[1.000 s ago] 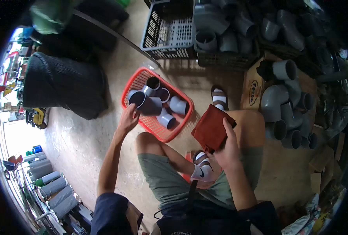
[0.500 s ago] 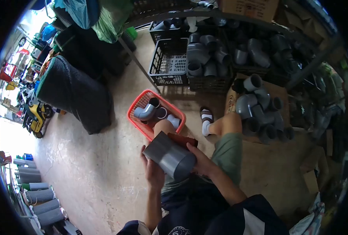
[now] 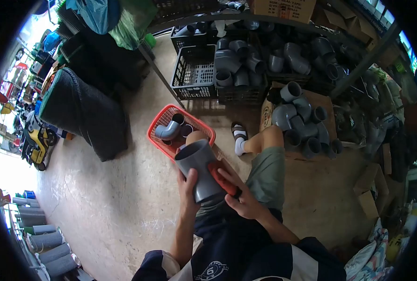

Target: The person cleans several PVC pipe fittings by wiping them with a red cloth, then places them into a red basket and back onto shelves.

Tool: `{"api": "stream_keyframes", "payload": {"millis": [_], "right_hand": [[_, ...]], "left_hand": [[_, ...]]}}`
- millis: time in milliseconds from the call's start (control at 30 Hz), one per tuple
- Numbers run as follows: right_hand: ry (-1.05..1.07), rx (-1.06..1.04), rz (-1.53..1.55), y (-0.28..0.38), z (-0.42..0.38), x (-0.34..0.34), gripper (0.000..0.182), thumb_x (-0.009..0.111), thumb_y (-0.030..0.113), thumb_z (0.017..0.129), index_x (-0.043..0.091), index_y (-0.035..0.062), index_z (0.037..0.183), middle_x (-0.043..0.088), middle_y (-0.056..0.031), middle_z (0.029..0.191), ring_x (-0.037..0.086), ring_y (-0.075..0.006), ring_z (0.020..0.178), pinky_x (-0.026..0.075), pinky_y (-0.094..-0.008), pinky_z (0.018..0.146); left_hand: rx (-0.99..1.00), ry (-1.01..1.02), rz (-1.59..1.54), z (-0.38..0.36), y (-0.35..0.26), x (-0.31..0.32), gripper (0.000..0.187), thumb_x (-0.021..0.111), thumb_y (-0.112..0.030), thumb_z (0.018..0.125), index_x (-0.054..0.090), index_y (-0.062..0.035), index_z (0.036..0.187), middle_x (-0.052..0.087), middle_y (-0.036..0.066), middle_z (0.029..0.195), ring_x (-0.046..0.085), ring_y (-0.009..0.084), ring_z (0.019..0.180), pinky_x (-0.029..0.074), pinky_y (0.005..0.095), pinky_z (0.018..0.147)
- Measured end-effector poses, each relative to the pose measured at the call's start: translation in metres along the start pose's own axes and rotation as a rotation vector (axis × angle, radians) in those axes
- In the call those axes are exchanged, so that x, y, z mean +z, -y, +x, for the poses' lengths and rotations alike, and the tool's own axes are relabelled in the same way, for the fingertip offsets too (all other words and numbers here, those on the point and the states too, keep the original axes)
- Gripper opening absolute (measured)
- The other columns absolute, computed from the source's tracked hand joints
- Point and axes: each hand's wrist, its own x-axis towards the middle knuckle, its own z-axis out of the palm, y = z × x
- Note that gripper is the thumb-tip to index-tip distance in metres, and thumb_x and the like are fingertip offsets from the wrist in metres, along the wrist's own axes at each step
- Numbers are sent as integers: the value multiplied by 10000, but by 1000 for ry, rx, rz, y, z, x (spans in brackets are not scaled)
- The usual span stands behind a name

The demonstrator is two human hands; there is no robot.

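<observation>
A wide grey plastic pipe fitting (image 3: 195, 161) is held over my lap, its open end tilted up and away from me. My left hand (image 3: 187, 189) grips its left side, thumb laid along the wall. In my right hand (image 3: 244, 199) is a flat reddish pad (image 3: 221, 177) with a dark end, pressed against the fitting's right side; its exact kind I cannot tell. Just beyond stands a red plastic basket (image 3: 157, 146) with several grey pipe fittings inside, including a light grey elbow (image 3: 167, 130). The fitting overlaps the basket's near edge in this view.
An open carton (image 3: 266, 114) heaped with grey elbows stands to the right of my foot. Farther back are black crates (image 3: 193, 89), several filled with fittings, under a metal frame (image 3: 157, 72). A dark mesh roll (image 3: 84, 117) leans at left; more rolls (image 3: 46, 241) lie lower left.
The fitting has turned in my hands, and its open end now points up and away. My left thumb now shows on its wall, and the reddish pad lies along its right side.
</observation>
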Motion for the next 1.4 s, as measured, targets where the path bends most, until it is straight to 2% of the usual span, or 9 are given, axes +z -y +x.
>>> {"api": "stream_keyframes", "payload": {"millis": [200, 367, 500, 767, 900, 1033, 1167, 1267, 1400], "right_hand": [[-302, 668, 695, -6, 17, -16, 702, 223, 552, 1066, 501, -11, 1379, 610, -93, 1324, 584, -229, 1216, 424, -337, 1042], [-114, 817, 259, 2, 15, -22, 552, 336, 421, 1079, 478, 3, 1411, 553, -89, 1401, 539, -226, 1267, 401, -337, 1071], [3, 29, -68, 2, 8, -12, 503, 388, 294, 1067, 398, -3, 1474, 467, -145, 1493, 433, -278, 1380, 327, -372, 1133], [-87, 876, 207, 24, 38, -39, 572, 297, 382, 1076, 411, -56, 1426, 611, -207, 1306, 569, -380, 1215, 386, -398, 1077], [46, 872, 103, 14, 27, -42, 558, 325, 378, 1070, 424, -48, 1418, 623, -206, 1287, 588, -358, 1188, 394, -369, 1065], [-58, 89, -2, 9, 0, -22, 594, 314, 433, 1081, 408, -25, 1448, 468, -146, 1463, 488, -187, 1279, 374, -359, 1070], [44, 742, 635, -55, -39, -24, 475, 407, 321, 1080, 422, 39, 1462, 486, -124, 1454, 433, -214, 1358, 311, -357, 1129], [-152, 782, 1116, -54, -28, -21, 467, 389, 360, 1087, 456, 52, 1432, 520, -79, 1414, 478, -191, 1310, 330, -333, 1106], [-244, 673, 825, -45, -23, -28, 482, 418, 366, 1073, 455, 57, 1440, 477, -104, 1451, 447, -187, 1334, 338, -344, 1112]], "left_hand": [[122, 402, 601, -17, -33, 22, 1227, 891, -422, 680, 159, -1, 1569, 466, 208, 1461, 439, 285, 1383, 308, 407, 1158], [166, 139, 289, -31, -19, 37, 1196, 858, -460, 693, 175, -21, 1572, 472, 189, 1441, 467, 294, 1347, 341, 407, 1137], [134, -134, 121, -4, -25, 36, 1029, 741, -470, 801, 200, -58, 1573, 443, 172, 1454, 488, 277, 1299, 392, 400, 1094], [74, 270, 356, -22, 2, 21, 1304, 892, -562, 613, 180, -4, 1553, 467, 183, 1435, 476, 275, 1334, 359, 400, 1125], [194, 65, 298, -19, -12, 47, 1340, 885, -587, 612, 139, -23, 1572, 461, 180, 1439, 459, 283, 1348, 342, 413, 1138], [326, -159, 178, 3, -27, 49, 1076, 735, -532, 789, 184, -38, 1570, 404, 153, 1490, 452, 260, 1333, 366, 410, 1104], [344, -90, 163, -1, 10, -4, 1086, 817, -504, 741, 249, -12, 1525, 465, 144, 1437, 499, 256, 1281, 416, 401, 1056], [190, 158, 364, -17, 7, -17, 1103, 881, -459, 687, 293, 9, 1495, 483, 141, 1420, 513, 257, 1261, 431, 403, 1041], [-95, 278, 442, -14, -12, -4, 1098, 925, -395, 652, 324, 27, 1468, 505, 140, 1394, 518, 255, 1250, 436, 403, 1034]]}}
